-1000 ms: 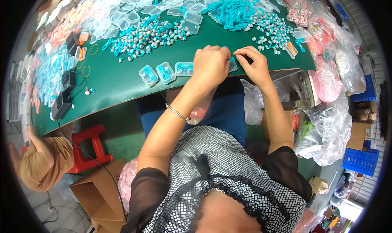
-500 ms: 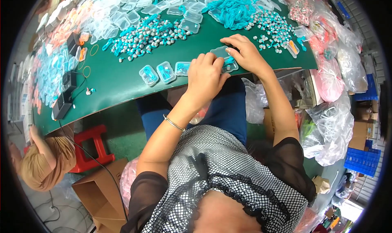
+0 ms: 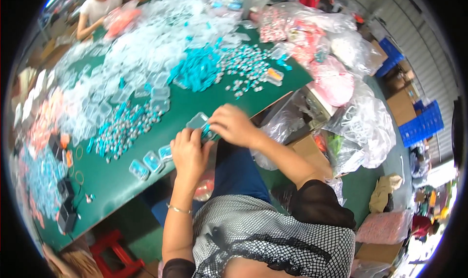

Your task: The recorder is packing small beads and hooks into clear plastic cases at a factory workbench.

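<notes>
At the near edge of the green table (image 3: 263, 102), my left hand (image 3: 189, 153) is closed on a small clear plastic case (image 3: 197, 120) whose lid stands open. My right hand (image 3: 235, 126) is slightly blurred. Its fingers are drawn together at a teal cord (image 3: 206, 131) in the case; the fingers hide most of the case's inside. Just left of my left hand lie three small cases with teal cords in them: one case (image 3: 139, 170), a second case (image 3: 153, 161) and a third case (image 3: 165, 153), partly behind the hand.
Farther out lie a pile of grey beads with teal cords (image 3: 124, 132), a heap of teal cords (image 3: 197, 68), more beads (image 3: 243, 63) and many clear cases (image 3: 146, 39). Black boxes (image 3: 66, 205) line the left side. Another person (image 3: 102, 7) works at the far left; plastic bags (image 3: 360, 117) crowd the right.
The whole view has swung to the right and up. My right fingers, earlier spread over the open case, are now drawn together at the cord. My left hand stays on the case.
</notes>
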`<control>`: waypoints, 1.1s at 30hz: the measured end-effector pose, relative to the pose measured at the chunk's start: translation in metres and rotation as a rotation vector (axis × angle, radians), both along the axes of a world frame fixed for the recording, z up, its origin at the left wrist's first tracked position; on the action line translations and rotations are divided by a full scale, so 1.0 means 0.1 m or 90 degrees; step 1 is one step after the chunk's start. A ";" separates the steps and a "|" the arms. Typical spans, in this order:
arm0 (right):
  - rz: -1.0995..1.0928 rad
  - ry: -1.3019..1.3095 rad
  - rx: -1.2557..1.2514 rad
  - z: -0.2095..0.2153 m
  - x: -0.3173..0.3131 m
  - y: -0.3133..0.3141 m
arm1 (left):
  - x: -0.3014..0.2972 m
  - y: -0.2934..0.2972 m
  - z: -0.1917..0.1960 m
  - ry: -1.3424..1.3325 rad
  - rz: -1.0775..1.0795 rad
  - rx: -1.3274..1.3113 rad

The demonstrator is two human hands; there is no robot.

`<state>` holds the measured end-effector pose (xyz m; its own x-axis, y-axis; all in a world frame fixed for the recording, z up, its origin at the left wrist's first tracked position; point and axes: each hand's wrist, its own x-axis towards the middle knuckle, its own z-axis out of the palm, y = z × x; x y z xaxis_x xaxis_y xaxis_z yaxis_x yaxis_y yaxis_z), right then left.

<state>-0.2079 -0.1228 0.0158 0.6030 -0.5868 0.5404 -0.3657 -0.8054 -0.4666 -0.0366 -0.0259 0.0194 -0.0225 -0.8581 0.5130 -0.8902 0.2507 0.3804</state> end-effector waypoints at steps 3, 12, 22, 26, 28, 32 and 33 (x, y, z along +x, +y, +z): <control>-0.026 0.006 -0.129 -0.14 -0.01 0.20 | 0.02 0.02 -0.03 0.004 -0.002 -0.002; -0.010 0.024 0.013 0.14 -0.04 -0.24 | -0.01 -0.09 0.06 -0.012 -0.004 0.005; 0.130 0.006 0.044 0.11 0.18 -0.41 | -0.04 -0.04 0.09 0.085 0.085 0.015; 0.236 0.030 0.074 0.21 0.02 -0.24 | 0.03 -0.03 0.03 0.014 0.047 -0.015; 0.246 0.051 0.057 0.13 -0.02 -0.13 | 0.03 -0.07 -0.03 -0.018 -0.008 -0.067; 0.165 0.014 0.052 0.05 -0.06 -0.07 | 0.05 -0.14 -0.06 -0.052 -0.058 -0.060; 0.169 0.015 0.073 0.06 -0.08 -0.08 | 0.06 -0.14 -0.05 -0.050 -0.076 -0.044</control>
